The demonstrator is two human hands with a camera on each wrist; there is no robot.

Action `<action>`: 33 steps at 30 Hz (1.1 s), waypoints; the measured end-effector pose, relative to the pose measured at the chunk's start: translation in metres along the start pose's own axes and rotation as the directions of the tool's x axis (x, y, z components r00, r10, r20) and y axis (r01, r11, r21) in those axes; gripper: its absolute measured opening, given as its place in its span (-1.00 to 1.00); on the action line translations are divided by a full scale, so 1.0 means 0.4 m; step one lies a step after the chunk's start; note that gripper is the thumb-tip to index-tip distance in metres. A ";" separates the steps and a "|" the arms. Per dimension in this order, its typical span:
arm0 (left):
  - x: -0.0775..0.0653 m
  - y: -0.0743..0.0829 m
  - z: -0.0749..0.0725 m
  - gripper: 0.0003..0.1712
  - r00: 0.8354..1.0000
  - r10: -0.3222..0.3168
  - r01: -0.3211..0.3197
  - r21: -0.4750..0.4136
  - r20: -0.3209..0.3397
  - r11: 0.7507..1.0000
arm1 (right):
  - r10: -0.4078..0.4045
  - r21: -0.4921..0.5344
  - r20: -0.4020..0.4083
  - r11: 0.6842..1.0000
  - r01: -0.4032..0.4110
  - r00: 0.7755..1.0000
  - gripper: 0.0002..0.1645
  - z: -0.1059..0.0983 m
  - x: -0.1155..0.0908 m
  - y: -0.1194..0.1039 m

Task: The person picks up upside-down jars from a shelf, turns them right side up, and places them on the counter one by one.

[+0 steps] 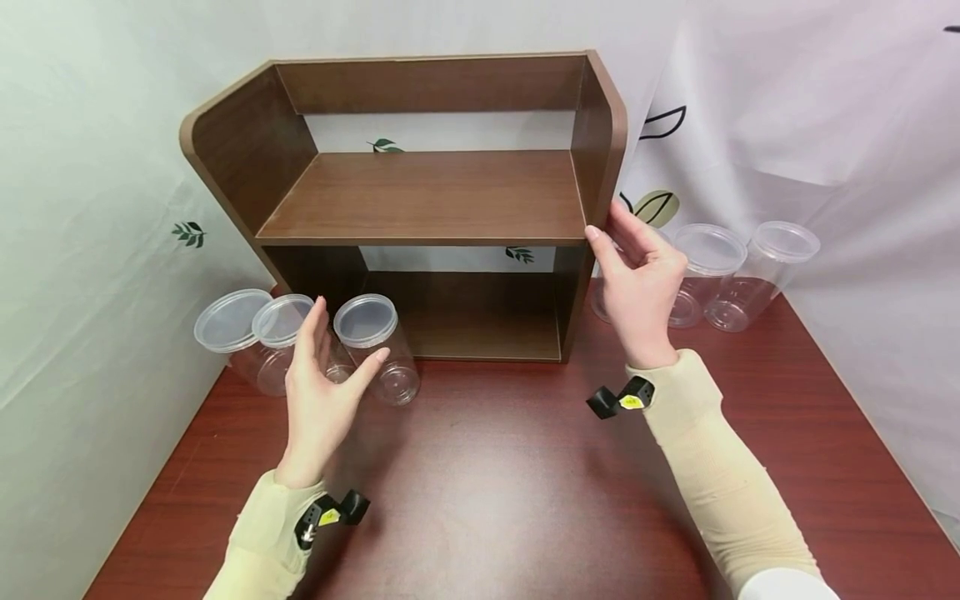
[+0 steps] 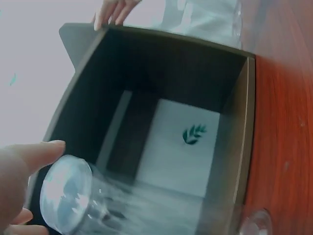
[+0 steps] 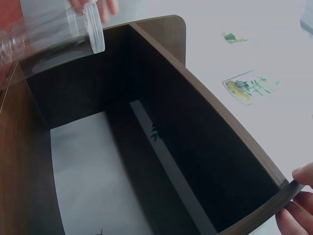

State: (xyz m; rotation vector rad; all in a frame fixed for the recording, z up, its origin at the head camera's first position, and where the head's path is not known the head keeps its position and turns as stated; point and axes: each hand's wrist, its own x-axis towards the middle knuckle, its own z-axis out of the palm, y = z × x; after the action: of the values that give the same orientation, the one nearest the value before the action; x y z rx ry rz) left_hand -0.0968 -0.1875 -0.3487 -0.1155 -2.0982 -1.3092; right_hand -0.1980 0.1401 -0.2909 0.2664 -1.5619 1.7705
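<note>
From the left wrist cam I'm looking straight into the dark brown shelf unit (image 2: 161,73), which sits tilted in the frame. My left hand (image 2: 17,181) fills the bottom left corner, thumb stretched out along the top of a clear plastic jar (image 2: 73,196) with its see-through lid facing the camera; fingers are loose, not wrapped around it from what I can see. Through the open back of the shelf there's a white backdrop with a small green leaf print (image 2: 193,133). Up top, the fingers of my right hand (image 2: 115,11) rest on the far edge of the shelf. The reddish worktop (image 2: 288,122) runs down the right side, and another jar (image 2: 257,224) peeks in at the bottom right.
</note>
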 end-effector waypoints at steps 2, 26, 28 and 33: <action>-0.006 0.048 0.001 0.01 0.997 0.074 -0.073 0.011 -0.032 0.997 | 0.001 -0.001 -0.001 1.000 -0.001 1.000 -0.56 -0.001 0.000 0.000; -0.045 0.111 0.240 -0.12 0.776 0.540 -0.502 -0.199 0.325 0.842 | 0.052 -0.252 0.339 0.967 0.037 0.939 -0.51 -0.098 0.042 -0.026; -0.056 0.109 0.279 -0.07 0.754 0.534 -0.497 -0.201 0.383 0.845 | 0.053 -0.353 0.406 0.930 0.103 0.913 -0.52 -0.135 0.054 -0.028; -0.100 0.115 0.378 0.05 0.668 0.512 -0.492 -0.195 0.540 0.848 | 0.097 -0.545 0.457 0.816 0.193 0.884 -0.51 -0.238 0.081 -0.039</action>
State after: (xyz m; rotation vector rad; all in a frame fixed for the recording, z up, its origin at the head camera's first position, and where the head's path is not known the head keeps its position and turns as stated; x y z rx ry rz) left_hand -0.1198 -0.0289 -0.3791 -1.1664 -2.2693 -1.0272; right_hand -0.1808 0.2399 -0.2818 0.4483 -2.3384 1.1413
